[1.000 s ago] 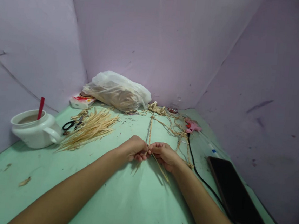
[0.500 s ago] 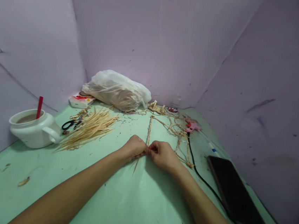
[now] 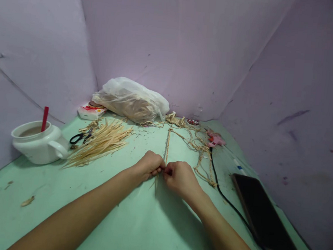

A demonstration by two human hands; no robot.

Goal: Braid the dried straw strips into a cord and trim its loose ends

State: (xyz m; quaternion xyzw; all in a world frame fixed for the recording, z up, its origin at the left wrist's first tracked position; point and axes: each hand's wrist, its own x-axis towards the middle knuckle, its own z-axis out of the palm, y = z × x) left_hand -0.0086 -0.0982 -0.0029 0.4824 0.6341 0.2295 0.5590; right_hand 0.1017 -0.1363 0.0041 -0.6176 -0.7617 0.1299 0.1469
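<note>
A thin cord of twisted or braided straw-coloured fibre (image 3: pixel 168 145) runs from the table's far side straight toward me. At its near end, my left hand (image 3: pixel 150 165) is closed in a pinch on the fibre strands. Loose strand ends (image 3: pixel 156 183) stick out below it. My right hand (image 3: pixel 180 178) is also pinched, its fingertips against the same end of the cord and touching or nearly touching the left ones. Its fingers hide the strands between them. The cord's far end links to more straw cord (image 3: pixel 192 145) lying in loops to the right.
On the left stand a white pot (image 3: pixel 39 148) with a red stick, black-handled scissors (image 3: pixel 77 138) and a pile of dry fibre strips (image 3: pixel 101 142). Behind lies a plastic bag (image 3: pixel 132 100). On the right are a pink glue gun (image 3: pixel 216 140), its black cable (image 3: pixel 225 199) and a dark tablet (image 3: pixel 265 217).
My right hand has turned over, knuckles up, and the strands that hung below it are now out of sight. My left hand stays nearly in place on the cord.
</note>
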